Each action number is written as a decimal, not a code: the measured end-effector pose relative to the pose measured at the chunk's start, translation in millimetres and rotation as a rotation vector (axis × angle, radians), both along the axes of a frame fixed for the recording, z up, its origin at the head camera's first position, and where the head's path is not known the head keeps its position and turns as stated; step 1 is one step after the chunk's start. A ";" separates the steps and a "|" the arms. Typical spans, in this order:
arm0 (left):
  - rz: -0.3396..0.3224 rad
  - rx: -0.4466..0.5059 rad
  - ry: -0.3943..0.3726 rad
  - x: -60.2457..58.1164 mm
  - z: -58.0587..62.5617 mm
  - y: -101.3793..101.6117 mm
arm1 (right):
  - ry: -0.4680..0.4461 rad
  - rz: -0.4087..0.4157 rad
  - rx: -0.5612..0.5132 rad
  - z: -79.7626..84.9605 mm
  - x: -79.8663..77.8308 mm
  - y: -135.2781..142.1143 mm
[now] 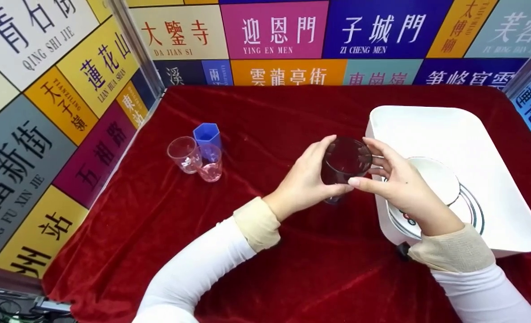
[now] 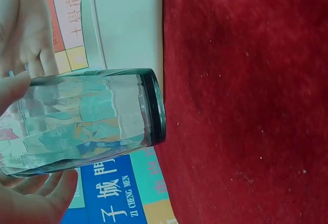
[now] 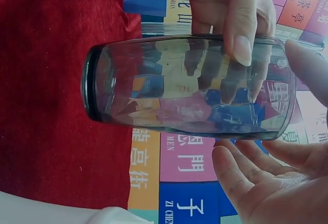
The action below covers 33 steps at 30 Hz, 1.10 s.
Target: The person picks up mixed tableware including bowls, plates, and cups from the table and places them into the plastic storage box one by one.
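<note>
A tall dark tinted drinking glass point(image 1: 347, 159) is held up over the red cloth between both hands. My left hand point(image 1: 302, 181) grips its left side, thumb at the front and fingers behind. My right hand point(image 1: 399, 181) holds the right side near the rim, with the thumb on the front and fingers spread around the far side. In the right wrist view the clear, faceted wall of the glass point(image 3: 179, 88) shows its thick base away from the hands, over the cloth. The left wrist view shows the same base point(image 2: 154, 106) free of fingers.
Left of the hands stand a blue hexagonal cup point(image 1: 207, 133), a clear cup point(image 1: 184, 154) and a pinkish clear cup point(image 1: 210, 168), close together. On the right, a white tray point(image 1: 512, 215) holds a white round dish point(image 1: 433, 177) and plates with dark rings. Red velvet cloth point(image 1: 265, 116) covers the table.
</note>
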<state>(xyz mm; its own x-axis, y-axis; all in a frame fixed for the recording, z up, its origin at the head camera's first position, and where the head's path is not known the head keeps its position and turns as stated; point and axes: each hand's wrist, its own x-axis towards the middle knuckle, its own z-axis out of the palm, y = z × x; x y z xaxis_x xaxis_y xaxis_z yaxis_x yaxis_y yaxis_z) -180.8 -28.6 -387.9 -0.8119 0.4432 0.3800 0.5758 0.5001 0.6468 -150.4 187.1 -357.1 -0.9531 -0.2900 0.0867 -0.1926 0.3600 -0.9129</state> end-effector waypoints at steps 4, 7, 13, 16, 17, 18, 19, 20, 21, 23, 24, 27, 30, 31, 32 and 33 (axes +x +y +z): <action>-0.009 -0.007 0.010 2.9 0.1 2.5 | -0.026 0.009 -0.018 0.8 -0.4 -1.6; -0.013 -0.010 0.014 5.0 1.1 3.9 | -0.048 0.019 -0.023 2.0 -0.8 -2.4; -0.036 -0.012 0.047 9.2 3.9 5.3 | -0.016 0.049 0.027 4.0 -1.8 -3.2; -0.042 -0.004 0.057 9.8 3.7 5.8 | 0.003 0.050 0.038 3.9 -2.2 -3.4; -0.041 -0.002 0.058 9.9 3.6 5.9 | 0.008 0.049 0.037 3.7 -2.2 -3.4; -0.040 0.000 0.061 9.9 3.5 6.0 | 0.012 0.049 0.036 3.5 -2.3 -3.5; -0.040 0.003 0.060 9.9 3.4 6.0 | 0.015 0.048 0.037 3.5 -2.3 -3.8; -0.040 0.003 0.061 9.9 3.4 5.9 | 0.015 0.049 0.034 3.5 -2.3 -3.9; -0.041 0.002 0.062 9.9 3.4 6.0 | 0.015 0.050 0.031 3.6 -2.3 -3.9; -0.046 0.000 0.063 9.8 3.4 6.2 | 0.014 0.048 0.028 4.0 -1.9 -3.6; -0.048 -0.001 0.062 9.7 3.4 6.3 | 0.014 0.045 0.030 4.4 -1.7 -3.4; -0.052 -0.006 0.049 9.0 3.0 6.2 | 0.014 0.037 0.035 5.1 -1.5 -3.2; -0.054 -0.006 0.028 8.4 2.9 6.0 | 0.014 0.025 0.043 5.4 -1.7 -3.5; -0.055 -0.005 0.022 8.3 3.0 5.8 | 0.013 0.019 0.045 5.3 -1.9 -3.7; -0.057 -0.006 0.017 8.1 3.1 5.6 | 0.013 0.015 0.047 5.4 -2.1 -4.0; -0.061 -0.003 0.012 7.8 3.2 5.4 | 0.013 0.011 0.048 5.4 -2.3 -4.1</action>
